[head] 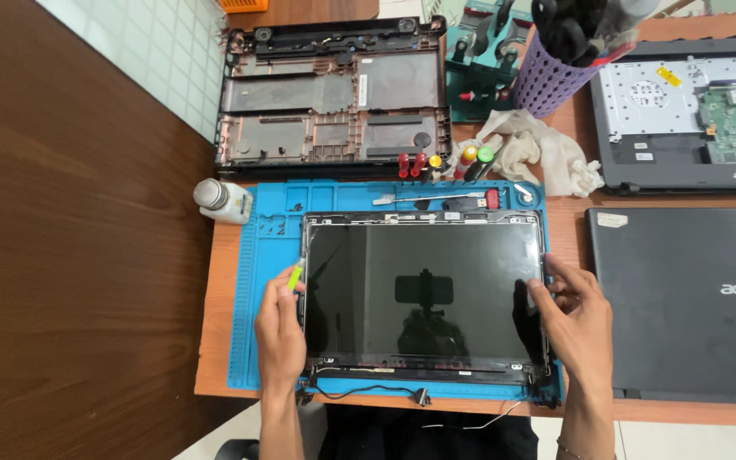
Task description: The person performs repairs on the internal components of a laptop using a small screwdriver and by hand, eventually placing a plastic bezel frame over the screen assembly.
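Far left: small white bottle (221, 200) on the desk edge, just beside the blue repair mat (259, 298). Left hand (281, 328) sits on the mat at the left edge of the laptop screen panel (423, 285), fingers curled shut round a small green-handled tool (297, 273), tip at the panel's left frame. Screen panel lies flat, glass up, in the middle of the mat, loose black cable (368, 392) trailing from its bottom edge. Above the mat: stripped laptop base shell (334, 94), inside up, then a row of screwdrivers (440, 162) with red, yellow, green handles. White rag (538, 153) and purple holder cup (547, 81) further right. Right hand (572, 315) grips the panel's right edge, fingers spread narrow over the frame, thumb on the glass. Far right: open laptop chassis (683, 111) with board showing, closed black laptop (692, 302) below it.
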